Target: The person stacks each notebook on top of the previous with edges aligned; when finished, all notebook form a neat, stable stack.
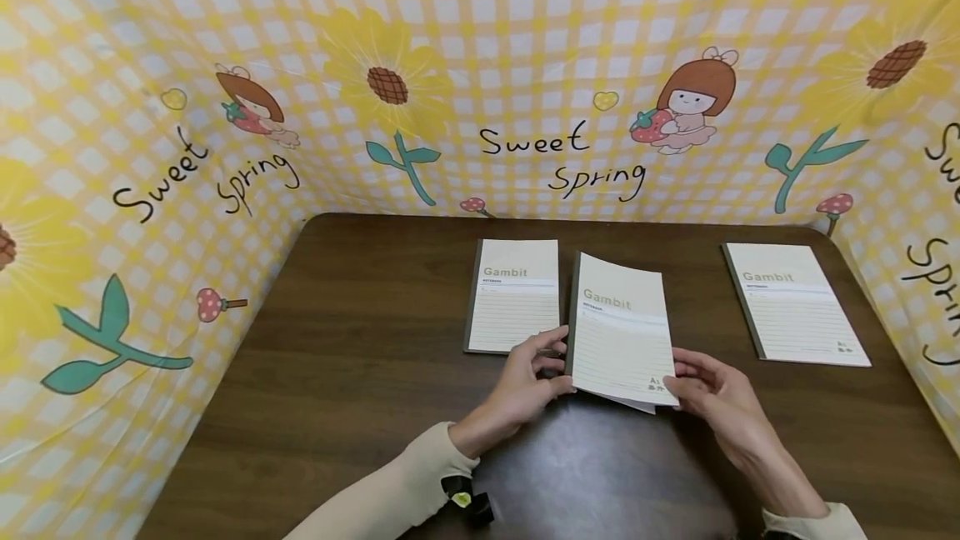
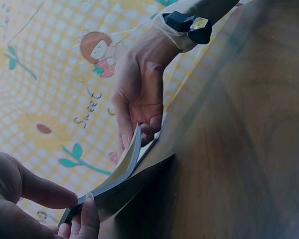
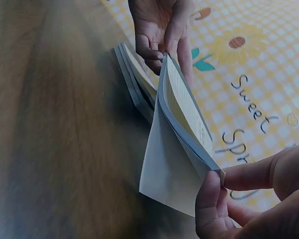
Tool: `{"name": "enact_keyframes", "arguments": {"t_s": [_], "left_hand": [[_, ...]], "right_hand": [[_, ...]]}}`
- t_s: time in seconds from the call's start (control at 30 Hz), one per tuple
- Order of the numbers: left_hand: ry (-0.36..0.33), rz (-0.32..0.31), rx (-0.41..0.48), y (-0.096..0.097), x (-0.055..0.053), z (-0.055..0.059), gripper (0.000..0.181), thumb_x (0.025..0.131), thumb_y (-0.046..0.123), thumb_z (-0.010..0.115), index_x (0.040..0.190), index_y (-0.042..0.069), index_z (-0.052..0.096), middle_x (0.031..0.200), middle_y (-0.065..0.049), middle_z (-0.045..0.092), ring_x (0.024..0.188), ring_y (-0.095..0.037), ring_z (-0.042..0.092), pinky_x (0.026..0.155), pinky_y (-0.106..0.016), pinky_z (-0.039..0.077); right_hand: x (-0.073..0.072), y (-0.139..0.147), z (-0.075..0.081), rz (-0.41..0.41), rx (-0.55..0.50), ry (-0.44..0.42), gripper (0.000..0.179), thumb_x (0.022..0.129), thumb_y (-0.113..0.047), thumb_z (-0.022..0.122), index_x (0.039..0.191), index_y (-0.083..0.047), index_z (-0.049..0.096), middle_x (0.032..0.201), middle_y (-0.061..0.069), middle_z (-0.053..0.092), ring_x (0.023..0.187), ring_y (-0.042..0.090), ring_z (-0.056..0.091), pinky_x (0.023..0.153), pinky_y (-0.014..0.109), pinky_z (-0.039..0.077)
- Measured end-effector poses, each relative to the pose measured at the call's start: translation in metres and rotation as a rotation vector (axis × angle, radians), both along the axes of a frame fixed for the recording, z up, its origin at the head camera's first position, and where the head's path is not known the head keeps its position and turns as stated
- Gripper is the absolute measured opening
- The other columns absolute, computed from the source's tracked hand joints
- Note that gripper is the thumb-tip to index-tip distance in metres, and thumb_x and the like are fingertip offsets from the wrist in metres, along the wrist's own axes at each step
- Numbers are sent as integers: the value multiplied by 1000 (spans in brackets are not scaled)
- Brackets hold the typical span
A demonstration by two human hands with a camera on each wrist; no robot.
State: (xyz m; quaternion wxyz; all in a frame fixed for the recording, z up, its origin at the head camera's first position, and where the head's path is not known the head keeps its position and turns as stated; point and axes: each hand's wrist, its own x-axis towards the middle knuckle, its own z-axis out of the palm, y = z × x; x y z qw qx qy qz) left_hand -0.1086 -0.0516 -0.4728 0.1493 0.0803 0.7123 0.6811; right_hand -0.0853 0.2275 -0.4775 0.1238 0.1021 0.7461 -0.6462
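Note:
A cream-covered Gambit notebook (image 1: 622, 340) with a dark spine is held up above the table between both hands. At its left, my left hand (image 1: 525, 382) pinches the spine edge near the bottom. My right hand (image 1: 720, 398) pinches the lower right corner between thumb and fingers. In the right wrist view the notebook's pages (image 3: 187, 104) bow apart, and a pale rear leaf (image 3: 167, 169) hangs down loose below them. From the left wrist side, a dark flap (image 2: 134, 186) slants away under the bent pages.
Just left of the held notebook, a matching notebook (image 1: 517, 307) lies on the dark wooden table (image 1: 360, 340). Another notebook (image 1: 798, 302) lies at the far right. A yellow checked cloth (image 1: 465, 40) with flowers and "Sweet Spring" lettering stands around the table's back and sides.

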Motion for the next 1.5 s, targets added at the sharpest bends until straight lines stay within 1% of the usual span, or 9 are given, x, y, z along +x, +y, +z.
{"name": "enact_keyframes", "arguments": {"t_s": [0.13,0.33,0.6,0.83,0.97,1.07,1.27,1.4,1.5], "left_hand": [[11,34,8,-14,-7,0,71,82,-19,68,150,-5,51,131,-29,55,103,-26,66,67,-20,54],[36,104,-25,-35,-17,-3,72,80,-21,65,149,-7,50,131,-31,56,105,-35,67,70,-18,54],[17,198,-26,-62,-28,-3,74,78,-24,62,149,-5,53,128,-27,56,101,-27,66,70,-20,57],[15,263,-81,-83,-40,-5,73,78,-22,62,148,-2,55,128,-25,57,103,-30,65,70,-20,57],[15,308,-122,-93,-45,-7,65,84,-19,64,146,-1,58,125,-24,58,101,-28,66,69,-21,57],[10,331,-177,-99,-48,-10,61,86,-15,66,145,1,60,123,-23,59,100,-28,67,69,-21,56],[58,332,-303,-107,-50,-16,56,86,-9,71,141,-1,63,120,-23,63,96,-29,68,68,-17,52],[86,329,-352,-110,-52,-21,53,88,-6,74,140,-1,64,117,-23,65,91,-26,69,67,-17,52],[90,327,-383,-112,-54,-24,52,89,-3,75,140,1,65,117,-21,65,89,-23,69,68,-17,51]], "right_hand": [[-11,-15,6,19,8,25,60,98,-9,71,149,9,46,107,-4,61,85,2,64,70,23,59],[-30,-41,8,45,-4,56,56,98,-7,71,147,8,49,109,0,61,84,4,63,70,26,59],[-56,-73,4,66,-50,64,54,97,-3,70,146,8,52,112,7,62,83,3,62,69,24,57],[-74,-99,1,68,-86,91,50,96,1,69,143,8,55,112,10,63,80,3,62,66,22,55],[-79,-112,-1,76,-88,106,48,95,2,70,141,7,57,115,15,63,81,4,63,66,22,56],[-80,-119,-5,77,-66,122,46,94,1,71,139,7,59,116,19,64,82,4,64,66,23,57],[-80,-126,-11,83,12,170,44,94,-1,74,136,6,62,116,24,66,81,5,63,65,22,57],[-80,-126,-14,92,39,185,44,93,-2,75,135,6,63,117,26,66,84,8,64,64,22,57],[-80,-126,-17,97,69,186,45,93,-3,76,135,5,63,118,26,66,87,12,64,64,24,58]]}}
